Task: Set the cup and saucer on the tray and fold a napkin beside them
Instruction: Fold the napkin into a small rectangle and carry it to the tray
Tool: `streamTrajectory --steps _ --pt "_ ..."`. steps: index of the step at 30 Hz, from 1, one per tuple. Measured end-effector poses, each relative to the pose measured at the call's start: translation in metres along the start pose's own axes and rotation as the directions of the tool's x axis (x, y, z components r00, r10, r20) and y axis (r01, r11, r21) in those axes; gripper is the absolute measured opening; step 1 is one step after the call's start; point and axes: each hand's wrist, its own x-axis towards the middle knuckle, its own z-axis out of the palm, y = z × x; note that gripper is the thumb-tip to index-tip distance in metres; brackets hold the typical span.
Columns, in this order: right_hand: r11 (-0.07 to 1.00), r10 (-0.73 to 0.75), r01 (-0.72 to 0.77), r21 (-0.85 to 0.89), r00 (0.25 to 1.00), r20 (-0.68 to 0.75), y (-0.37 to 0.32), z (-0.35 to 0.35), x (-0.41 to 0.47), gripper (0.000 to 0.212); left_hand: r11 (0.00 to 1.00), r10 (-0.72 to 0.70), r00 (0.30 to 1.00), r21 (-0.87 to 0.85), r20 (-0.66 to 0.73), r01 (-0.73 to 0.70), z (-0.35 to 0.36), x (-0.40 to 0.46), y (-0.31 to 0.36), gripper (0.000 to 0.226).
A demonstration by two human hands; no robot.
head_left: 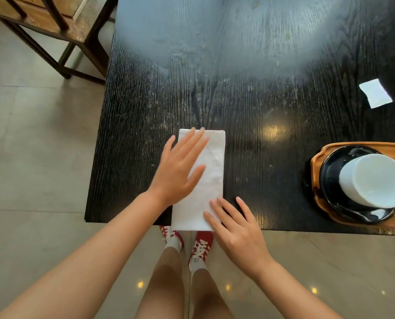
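A white napkin (212, 171) lies folded into a long rectangle at the near edge of the black table (249, 100). My left hand (180, 166) rests flat on its left half, fingers spread. My right hand (235, 229) presses flat on its near right corner. At the right, a white cup (373, 180) stands on a black saucer (332, 180), and both sit on a wooden tray (316, 162). The tray is partly cut off by the frame's right edge.
Two small white paper pieces (374, 93) lie on the table at the far right. A wooden chair (54, 31) stands on the tiled floor beyond the table's left edge. My legs and red shoes show below the table's near edge.
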Motion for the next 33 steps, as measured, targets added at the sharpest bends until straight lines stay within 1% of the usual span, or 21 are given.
streamTrajectory --steps 1,3,6,7,9,11,13,14,16,17,19,20,22,25,27,29,30,33 --pt "1.000 0.006 -0.006 0.018 1.000 -0.014 0.000 -0.001 0.001 0.036 0.999 0.040 0.999 -0.009 0.009 -0.040 -0.007 -0.016 -0.008 0.048" --pt "0.997 0.020 -0.017 0.069 0.999 -0.034 -0.001 -0.004 0.004 0.027 0.996 0.093 0.991 -0.017 0.099 -0.092 -0.019 -0.046 -0.021 0.046" --pt "0.990 0.035 -0.031 0.141 0.999 -0.023 0.001 -0.010 0.006 0.023 0.992 0.124 0.951 0.001 0.283 -0.129 -0.025 -0.066 -0.032 0.062" --pt "0.984 0.053 -0.049 0.170 0.998 -0.019 0.002 -0.012 0.006 0.024 0.989 0.135 0.940 0.011 0.313 -0.146 -0.023 -0.067 -0.034 0.065" --pt "0.963 0.117 -0.109 0.247 0.993 -0.017 0.002 -0.016 0.009 0.025 0.983 0.159 0.935 0.040 0.317 -0.180 -0.021 -0.067 -0.037 0.063" --pt "0.928 0.193 -0.175 0.328 0.981 -0.025 0.000 -0.020 0.013 0.021 0.975 0.175 0.945 0.085 0.278 -0.205 -0.018 -0.065 -0.038 0.053" --pt "0.903 0.238 -0.201 0.381 0.970 -0.052 -0.001 -0.024 0.017 0.021 0.974 0.172 0.966 0.116 0.195 -0.197 -0.013 -0.066 -0.035 0.041" --pt "0.899 0.236 -0.192 0.393 0.970 -0.066 -0.001 -0.025 0.018 0.022 0.979 0.154 0.978 0.109 0.145 -0.170 -0.011 -0.066 -0.033 0.036" --pt "0.914 0.179 -0.138 0.381 0.981 -0.075 0.003 -0.024 0.018 0.027 0.993 0.097 0.994 0.061 0.047 -0.099 -0.006 -0.065 -0.028 0.029" --pt "0.927 0.147 -0.117 0.356 0.987 -0.058 0.006 -0.023 0.017 0.034 0.997 0.068 0.997 0.036 0.019 -0.069 -0.004 -0.066 -0.027 0.029" --pt "0.946 0.114 -0.108 0.305 0.993 -0.003 0.012 -0.019 0.015 0.051 0.999 0.036 0.999 0.005 0.005 -0.036 -0.001 -0.068 -0.025 0.034" --pt "0.952 0.115 -0.116 0.283 0.993 0.021 0.014 -0.017 0.016 0.055 0.999 0.033 0.999 -0.003 0.004 -0.033 -0.001 -0.068 -0.025 0.036" --pt "0.959 0.127 -0.134 0.250 0.991 0.044 0.020 -0.014 0.023 0.053 0.999 0.028 1.000 -0.021 0.007 -0.028 -0.003 -0.068 -0.025 0.036" --pt "0.957 0.148 -0.143 0.254 0.989 -0.002 0.029 -0.013 0.040 0.039 0.999 0.016 1.000 -0.041 0.019 -0.015 -0.005 -0.066 -0.027 0.034" --pt "0.920 0.233 -0.204 0.335 0.971 -0.050 0.030 -0.014 0.051 0.027 0.993 -0.048 0.999 -0.104 -0.001 0.048 -0.004 -0.065 -0.026 0.032" --pt "0.825 0.400 -0.335 0.455 0.915 -0.053 0.027 -0.015 0.061 0.015 0.972 -0.151 0.986 -0.194 -0.074 0.134 -0.002 -0.063 -0.020 0.026" --pt "0.778 0.476 -0.403 0.482 0.879 -0.035 0.025 -0.015 0.065 0.011 0.956 -0.202 0.972 -0.237 -0.116 0.171 0.000 -0.062 -0.016 0.023" --pt "0.673 0.616 -0.543 0.503 0.787 0.025 0.020 -0.013 0.075 0.016 0.912 -0.340 0.912 -0.319 -0.230 0.259 0.008 -0.056 -0.003 0.016"
